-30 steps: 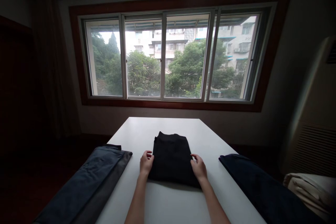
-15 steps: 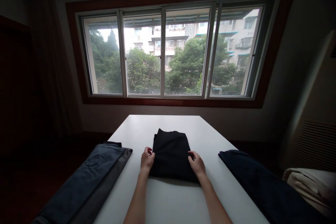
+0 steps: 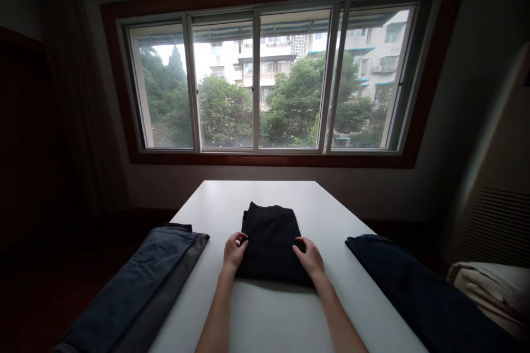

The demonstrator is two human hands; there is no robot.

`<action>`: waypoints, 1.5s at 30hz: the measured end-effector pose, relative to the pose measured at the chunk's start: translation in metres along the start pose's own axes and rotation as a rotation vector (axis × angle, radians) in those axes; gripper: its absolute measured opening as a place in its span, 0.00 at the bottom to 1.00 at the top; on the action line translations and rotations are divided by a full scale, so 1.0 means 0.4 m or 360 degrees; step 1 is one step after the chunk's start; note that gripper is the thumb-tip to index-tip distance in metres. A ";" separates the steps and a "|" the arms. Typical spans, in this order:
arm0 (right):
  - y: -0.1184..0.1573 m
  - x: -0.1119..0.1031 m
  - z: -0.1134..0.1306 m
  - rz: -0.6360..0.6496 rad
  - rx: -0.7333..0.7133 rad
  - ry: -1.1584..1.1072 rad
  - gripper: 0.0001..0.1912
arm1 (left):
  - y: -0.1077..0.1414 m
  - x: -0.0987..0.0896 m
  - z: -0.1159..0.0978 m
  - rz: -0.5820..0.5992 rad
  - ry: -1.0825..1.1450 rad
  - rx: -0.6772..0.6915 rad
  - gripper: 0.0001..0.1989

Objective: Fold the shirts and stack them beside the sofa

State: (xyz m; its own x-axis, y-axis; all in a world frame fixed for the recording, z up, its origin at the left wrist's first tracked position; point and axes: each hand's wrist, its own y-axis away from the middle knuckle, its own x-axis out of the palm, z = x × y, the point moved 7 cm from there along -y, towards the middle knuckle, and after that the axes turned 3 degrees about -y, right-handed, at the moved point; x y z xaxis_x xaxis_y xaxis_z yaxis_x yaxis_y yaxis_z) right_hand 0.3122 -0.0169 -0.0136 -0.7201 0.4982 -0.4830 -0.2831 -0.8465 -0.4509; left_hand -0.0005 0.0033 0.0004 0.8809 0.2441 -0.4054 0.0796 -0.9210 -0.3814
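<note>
A folded black garment (image 3: 270, 240) lies flat in the middle of a white table (image 3: 265, 314). My left hand (image 3: 234, 252) rests on its left edge, fingers curled onto the cloth. At the right edge my right hand (image 3: 309, 257) lies with fingers spread on top of the fabric. Both forearms reach in from the near side. Whether either hand pinches the cloth or only presses on it cannot be told.
Grey-blue trousers (image 3: 141, 287) lie folded lengthwise over the table's left edge. A dark navy garment (image 3: 414, 292) drapes over the right edge. Pale bedding (image 3: 488, 292) sits at far right, below a tall white unit (image 3: 497, 187). A wide window (image 3: 265, 80) fills the far wall.
Both hands slid inward onto the black garment, from beside its edges to on top of them. The view tilted slightly.
</note>
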 end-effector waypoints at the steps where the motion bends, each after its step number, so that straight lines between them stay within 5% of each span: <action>1: 0.000 -0.001 -0.001 -0.0005 -0.0005 -0.0005 0.17 | 0.000 0.001 -0.007 -0.0006 0.0012 0.0063 0.07; 10: 0.005 -0.007 0.008 -0.0028 -0.0016 -0.0040 0.17 | 0.005 0.012 -0.041 0.0031 -0.0052 0.0270 0.19; 16: 0.015 -0.013 0.017 -0.0016 -0.0015 -0.0031 0.16 | -0.022 0.012 0.029 0.0006 -0.0124 -0.0203 0.15; 31: 0.027 -0.017 0.018 -0.0066 -0.0008 -0.0133 0.15 | -0.300 0.163 0.073 0.0447 0.0085 -0.0507 0.16; 34: 0.034 -0.025 0.031 -0.0086 0.0009 -0.0126 0.14 | -0.335 0.188 0.071 0.0476 0.0024 -0.0402 0.20; 38: 0.039 -0.030 0.045 -0.0071 0.0045 -0.0116 0.14 | -0.358 0.202 0.039 0.0413 -0.0229 -0.0003 0.26; 45: 0.037 -0.022 0.036 -0.0026 0.0061 -0.0175 0.16 | -0.321 0.173 -0.032 0.0204 -0.0477 0.0373 0.32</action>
State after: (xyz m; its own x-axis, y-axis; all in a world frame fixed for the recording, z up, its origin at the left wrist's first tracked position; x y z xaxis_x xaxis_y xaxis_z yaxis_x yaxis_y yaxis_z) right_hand 0.3051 -0.0364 -0.0050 -0.7797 0.4901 -0.3898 -0.3180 -0.8461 -0.4279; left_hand 0.0561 0.1343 0.0319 0.6989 0.2413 -0.6733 -0.1612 -0.8640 -0.4769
